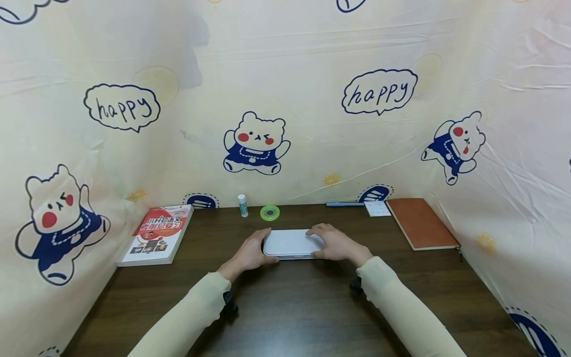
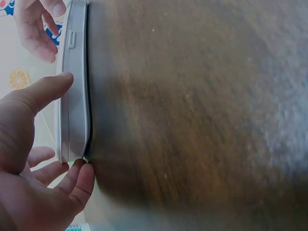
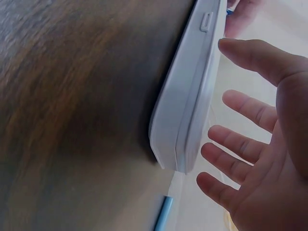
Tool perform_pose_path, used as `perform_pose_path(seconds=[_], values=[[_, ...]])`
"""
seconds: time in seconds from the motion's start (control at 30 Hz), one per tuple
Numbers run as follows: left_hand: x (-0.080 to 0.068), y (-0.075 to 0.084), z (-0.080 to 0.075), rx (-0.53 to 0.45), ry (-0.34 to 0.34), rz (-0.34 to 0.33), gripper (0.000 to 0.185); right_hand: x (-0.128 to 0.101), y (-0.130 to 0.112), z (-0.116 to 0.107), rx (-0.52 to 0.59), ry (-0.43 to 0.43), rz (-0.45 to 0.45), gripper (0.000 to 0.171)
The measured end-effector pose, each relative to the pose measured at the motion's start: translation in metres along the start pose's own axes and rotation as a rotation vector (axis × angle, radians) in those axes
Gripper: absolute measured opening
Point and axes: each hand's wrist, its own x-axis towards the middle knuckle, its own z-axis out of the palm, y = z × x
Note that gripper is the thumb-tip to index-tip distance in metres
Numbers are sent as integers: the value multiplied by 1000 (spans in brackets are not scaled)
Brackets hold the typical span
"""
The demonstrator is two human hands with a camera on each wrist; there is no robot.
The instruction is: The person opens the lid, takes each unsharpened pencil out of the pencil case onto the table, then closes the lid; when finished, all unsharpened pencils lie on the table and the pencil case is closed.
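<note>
Flat white plastic case [image 1: 292, 243] lying mid dark wooden tabletop [image 1: 303, 307], long side running left to right. Left hand [image 1: 250, 255] at the case's left end, right hand [image 1: 332, 243] over its right end. Both grips loose, fingers straight, touching but not clasping. Right of the case, brown notebook [image 1: 421, 224]. Left of it, red book [image 1: 158, 234]. Behind it, green tape roll [image 1: 269, 212]. Plenty of bare room in front.

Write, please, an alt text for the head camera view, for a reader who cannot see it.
Two hands rest on a flat white case lying on a dark wooden table: the left hand at its left end, the right hand over its right end. Behind it stand a glue stick and a green tape roll.
</note>
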Motion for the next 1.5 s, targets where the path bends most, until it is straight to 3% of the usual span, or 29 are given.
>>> perform_pose_path(seconds=[0.4, 0.8, 1.5], values=[[-1, 13, 4, 9, 18, -43, 94, 9, 1, 8, -31, -23, -18, 63], [3, 10, 13, 86, 40, -19, 96, 14, -4, 11, -74, -14, -6, 66], [4, 7, 14, 93, 46, -5, 98, 16, -8, 12, -68, 2, -55, 66]])
